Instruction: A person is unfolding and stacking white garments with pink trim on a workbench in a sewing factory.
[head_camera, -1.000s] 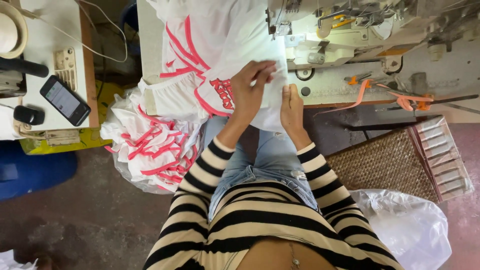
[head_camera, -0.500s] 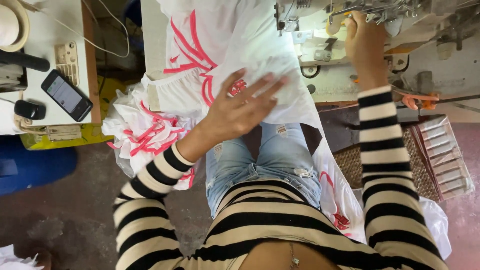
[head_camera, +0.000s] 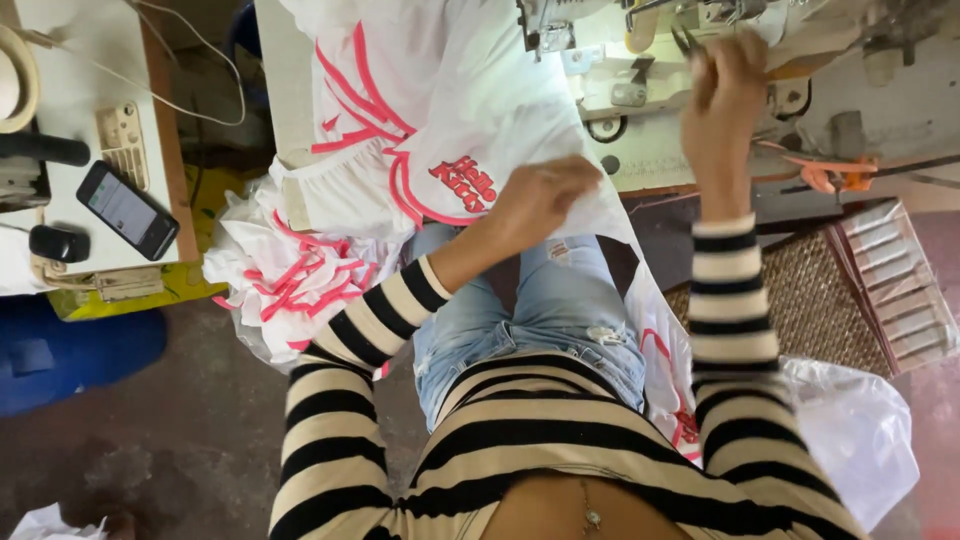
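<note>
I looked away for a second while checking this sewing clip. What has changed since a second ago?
The right hand let go of the white garment and rose to the sewing machine, where it is blurred. The left hand slid right across the garment and now rests curled on it. The phone and the garment pile stayed put.

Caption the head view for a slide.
Seated at a sewing machine, left hand gathers white garment with pink trim; right hand raised at the machine.
</note>
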